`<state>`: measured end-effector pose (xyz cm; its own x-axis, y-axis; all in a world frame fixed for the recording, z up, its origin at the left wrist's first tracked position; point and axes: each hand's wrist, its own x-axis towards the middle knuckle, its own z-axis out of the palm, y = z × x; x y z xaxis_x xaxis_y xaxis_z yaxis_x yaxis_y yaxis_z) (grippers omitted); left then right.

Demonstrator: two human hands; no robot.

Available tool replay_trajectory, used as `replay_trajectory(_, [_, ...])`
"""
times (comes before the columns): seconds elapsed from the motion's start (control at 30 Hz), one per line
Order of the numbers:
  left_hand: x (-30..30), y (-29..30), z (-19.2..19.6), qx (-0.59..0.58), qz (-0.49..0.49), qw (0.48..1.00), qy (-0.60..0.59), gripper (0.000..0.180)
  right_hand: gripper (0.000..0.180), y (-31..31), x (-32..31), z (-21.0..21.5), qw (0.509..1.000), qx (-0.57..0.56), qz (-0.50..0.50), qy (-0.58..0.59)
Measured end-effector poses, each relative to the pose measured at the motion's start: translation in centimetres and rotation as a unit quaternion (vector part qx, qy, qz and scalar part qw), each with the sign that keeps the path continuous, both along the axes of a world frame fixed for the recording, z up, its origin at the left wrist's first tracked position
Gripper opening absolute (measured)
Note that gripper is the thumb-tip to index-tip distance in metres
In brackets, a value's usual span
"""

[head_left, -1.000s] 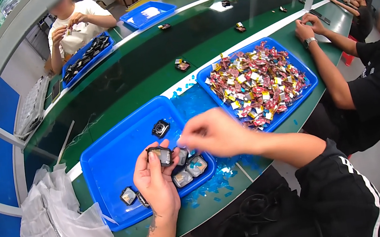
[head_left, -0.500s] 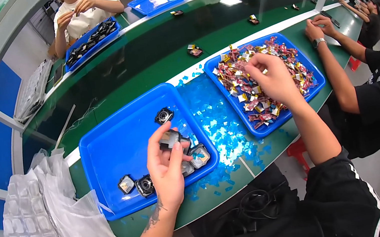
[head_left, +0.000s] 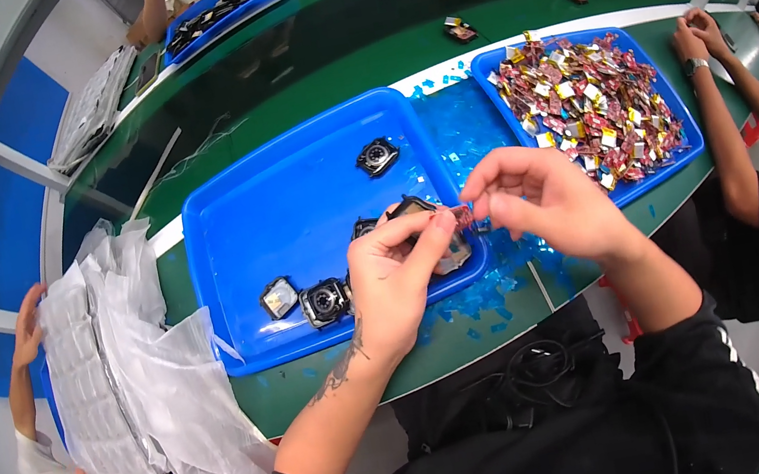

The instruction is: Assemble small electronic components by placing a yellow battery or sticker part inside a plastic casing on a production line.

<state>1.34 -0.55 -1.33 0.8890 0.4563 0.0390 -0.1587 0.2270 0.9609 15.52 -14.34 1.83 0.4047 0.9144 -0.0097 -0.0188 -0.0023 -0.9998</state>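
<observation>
My left hand [head_left: 396,270] is closed around a black, square-cornered watch case [head_left: 412,207] above the right side of a blue tray [head_left: 237,176]. Facing it, the fingers of my right hand [head_left: 547,207] pinch a small reddish piece [head_left: 464,215], like a flexible circuit strip, right at the case's edge. My fingers partly hide both. Inside the tray lie more watch cases: one alone toward the back [head_left: 378,157], a black one with a round centre [head_left: 325,302], and a paler one [head_left: 280,298]. Others are partly covered by my left hand.
A second blue tray [head_left: 661,50] at right is heaped with reddish, yellow and white strips. Blue film scraps [head_left: 473,307] litter the green table between trays. Clear moulded plastic sheets [head_left: 78,341] stand at left, beside a co-worker's hand [head_left: 27,324]. A green conveyor [head_left: 309,67] carries small parts.
My right hand has left the tray of strips and come left to my left hand, now with a reddish piece. The whole view has shifted; a person in white shows at lower left.
</observation>
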Motion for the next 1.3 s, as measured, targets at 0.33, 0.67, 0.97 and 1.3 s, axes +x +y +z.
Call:
replay_trajectory(0.33, [-0.7,0.7,0.0,0.159,0.034,0.987,0.018,0.021,0.015,-0.6,-1.8,0.1,0.985,0.065,-0.139,-0.076])
replay_trajectory(0.67, [-0.4,0.2,0.7,0.306,0.033,0.951,-0.029,0.016,0.009,-0.6,-1.8,1.5,0.986,0.028,-0.089,-0.139])
replay_trajectory(0.97, [-0.3,-0.7,0.0,0.253,0.08,0.964,-0.008,0.013,0.012,0.5,-2.8,0.5,0.89,0.05,-0.166,-0.422])
replay_trajectory(1.3, [-0.3,-0.3,-0.6,0.156,0.075,0.985,0.016,0.015,0.014,-0.4,-0.2,-1.5,0.842,-0.055,-0.208,-0.494])
